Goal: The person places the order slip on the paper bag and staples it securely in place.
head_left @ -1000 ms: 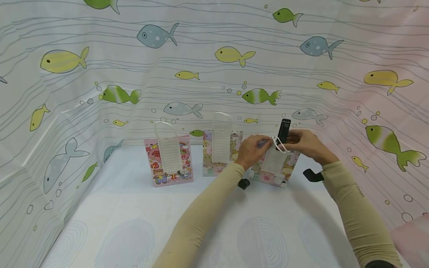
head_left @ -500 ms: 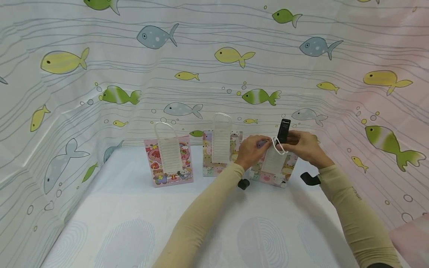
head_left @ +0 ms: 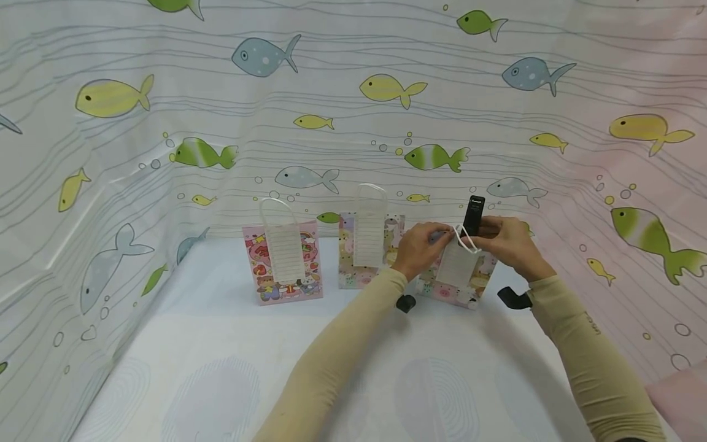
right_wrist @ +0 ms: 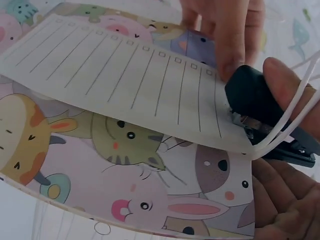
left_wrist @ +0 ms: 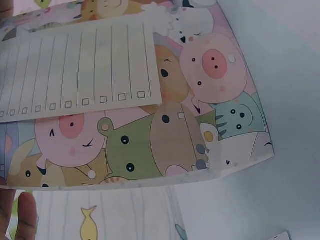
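On the right side of the head view stands a small paper gift bag [head_left: 445,292] with cartoon animals. A lined checklist slip [right_wrist: 135,82] lies against its front, and a white cord handle [right_wrist: 295,117] rises at its top. My right hand [head_left: 510,244] grips a black stapler [right_wrist: 250,95], whose jaws reach over the top edge of slip and bag in the right wrist view. The fingers of my left hand [head_left: 422,250] pinch the bag's top left corner. In the left wrist view the bag's lower front [left_wrist: 130,145] fills most of the picture.
A second animal bag [head_left: 345,270] with a slip and handle stands behind my left hand. Further left is a pink bag [head_left: 265,270] with its own slip. A fish-patterned sheet [head_left: 342,141] rises behind the white tabletop [head_left: 309,344].
My right hand has shifted slightly left on the stapler, closer to the bag's top. My left hand keeps its hold. The whole head view has shifted a little.
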Demonstrator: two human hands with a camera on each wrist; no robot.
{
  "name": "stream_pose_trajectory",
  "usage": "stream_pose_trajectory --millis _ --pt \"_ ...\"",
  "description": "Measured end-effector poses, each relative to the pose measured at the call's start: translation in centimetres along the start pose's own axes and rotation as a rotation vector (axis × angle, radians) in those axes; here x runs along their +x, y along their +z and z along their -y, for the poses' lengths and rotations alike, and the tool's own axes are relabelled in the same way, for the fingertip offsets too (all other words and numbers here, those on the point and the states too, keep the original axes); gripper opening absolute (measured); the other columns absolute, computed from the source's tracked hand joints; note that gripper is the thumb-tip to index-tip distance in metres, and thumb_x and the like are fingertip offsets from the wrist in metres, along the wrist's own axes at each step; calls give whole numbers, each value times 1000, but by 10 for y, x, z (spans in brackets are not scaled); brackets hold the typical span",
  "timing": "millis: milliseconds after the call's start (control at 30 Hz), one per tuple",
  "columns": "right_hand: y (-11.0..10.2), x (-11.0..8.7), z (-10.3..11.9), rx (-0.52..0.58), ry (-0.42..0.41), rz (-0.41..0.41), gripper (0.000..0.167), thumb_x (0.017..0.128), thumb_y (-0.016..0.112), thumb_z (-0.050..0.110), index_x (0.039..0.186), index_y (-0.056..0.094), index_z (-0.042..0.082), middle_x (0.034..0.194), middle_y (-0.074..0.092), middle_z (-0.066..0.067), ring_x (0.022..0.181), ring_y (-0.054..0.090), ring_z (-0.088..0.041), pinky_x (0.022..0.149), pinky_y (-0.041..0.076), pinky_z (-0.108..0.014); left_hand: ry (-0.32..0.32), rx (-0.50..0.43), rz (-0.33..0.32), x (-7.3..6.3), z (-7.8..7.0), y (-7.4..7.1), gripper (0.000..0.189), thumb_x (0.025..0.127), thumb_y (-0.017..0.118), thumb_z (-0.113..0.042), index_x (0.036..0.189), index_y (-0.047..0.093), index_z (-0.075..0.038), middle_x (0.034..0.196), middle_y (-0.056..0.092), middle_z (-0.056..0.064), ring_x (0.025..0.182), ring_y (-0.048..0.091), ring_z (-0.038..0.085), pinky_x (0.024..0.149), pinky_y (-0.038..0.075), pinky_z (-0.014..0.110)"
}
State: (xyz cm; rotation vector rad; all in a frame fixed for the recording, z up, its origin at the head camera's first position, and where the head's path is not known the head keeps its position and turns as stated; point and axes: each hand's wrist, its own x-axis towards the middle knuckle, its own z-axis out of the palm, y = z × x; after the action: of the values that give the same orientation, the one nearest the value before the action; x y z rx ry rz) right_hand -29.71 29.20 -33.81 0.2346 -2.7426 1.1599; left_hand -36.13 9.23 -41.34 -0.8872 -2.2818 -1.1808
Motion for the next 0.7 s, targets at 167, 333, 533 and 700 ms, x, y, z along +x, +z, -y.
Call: stream_pose_trajectory --millis 167,333,533,700 --pt "0 2 -3 23 6 -1 75 85 82 45 138 58 -3 128 65 -24 119 63 -39 97 49 -55 -4 -17 9 -1 0 -1 27 101 64 -38 121 73 -22 118 72 -9 107 63 6 91 48 21" --pt "2 3 -6 53 14 0 79 85 82 46 141 55 -2 132 63 -24 120 62 -40 98 48 -56 -8 -26 19 -2 0 -1 27 101 65 -36 121 73 -21 119 72 -8 108 64 6 90 49 20" --pt "4 1 -7 77 11 10 79 87 81 43 146 51 0 133 62 -23 120 61 -41 100 46 -59 -3 -29 26 -3 -1 -2 28 101 64 -38 121 73 -20 119 72 -7 108 65 7 89 50 21" --pt "2 1 -7 106 23 14 84 92 75 45 153 40 -1 138 57 -26 125 56 -43 101 43 -62 -17 -42 34 -3 0 -2 30 102 62 -40 122 72 -21 120 71 -7 110 64 6 90 49 21"
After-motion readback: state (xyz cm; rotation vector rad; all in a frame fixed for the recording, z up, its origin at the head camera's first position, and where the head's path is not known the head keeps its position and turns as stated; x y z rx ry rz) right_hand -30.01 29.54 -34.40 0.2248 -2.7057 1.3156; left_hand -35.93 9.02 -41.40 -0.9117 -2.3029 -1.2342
